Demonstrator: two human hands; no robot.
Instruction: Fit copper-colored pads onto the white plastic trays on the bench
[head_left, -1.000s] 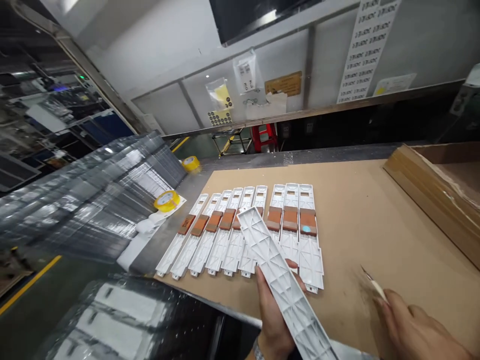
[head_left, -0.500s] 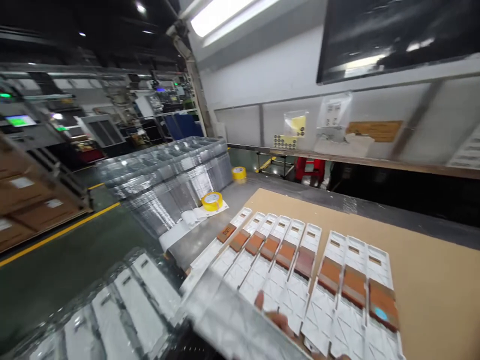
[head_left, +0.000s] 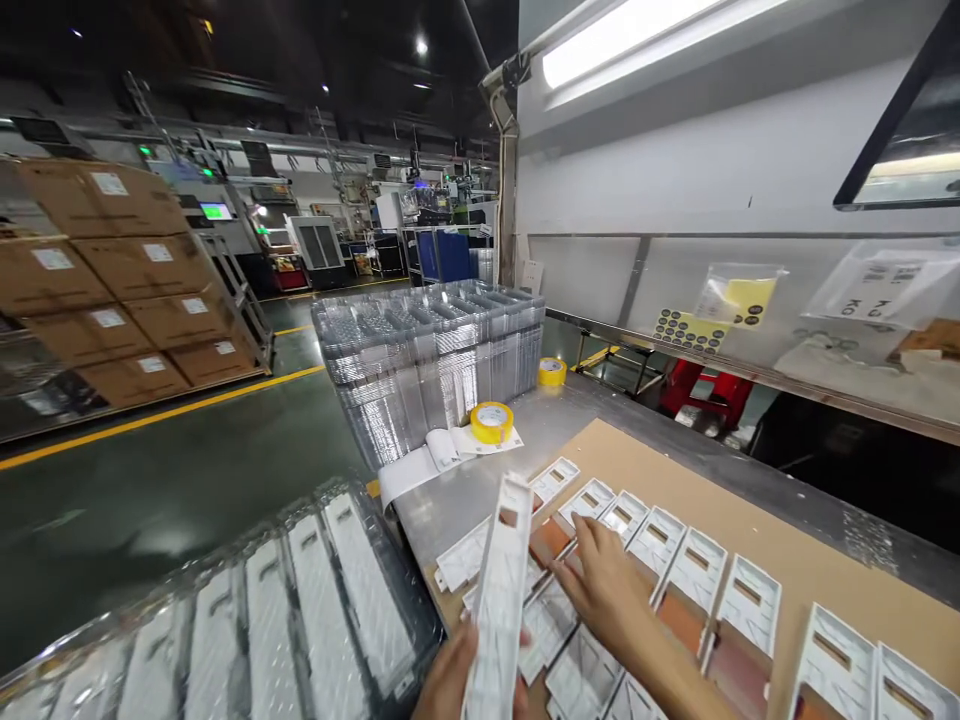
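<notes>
In the lower middle, my left hand is closed around a long white plastic panel, which it holds up at a steep tilt. A small rectangular slot shows near the panel's top end. My right hand reaches over the row of similar white panels on the table, thumb and forefinger apart. Its fingertips are close to an orange-brown patch on one of them; whether they touch it I cannot tell. More panels in the row carry orange-brown patches.
At lower left, a clear plastic tray holds several white panels. Stacked clear trays stand behind it. Yellow tape rolls and white paper lie on the metal table. Brown cardboard lies under the panels.
The view has swung left. The white panel, earlier slanting and blurred across the bottom, is now raised steeply in my left hand. My right hand now extends over the row.
</notes>
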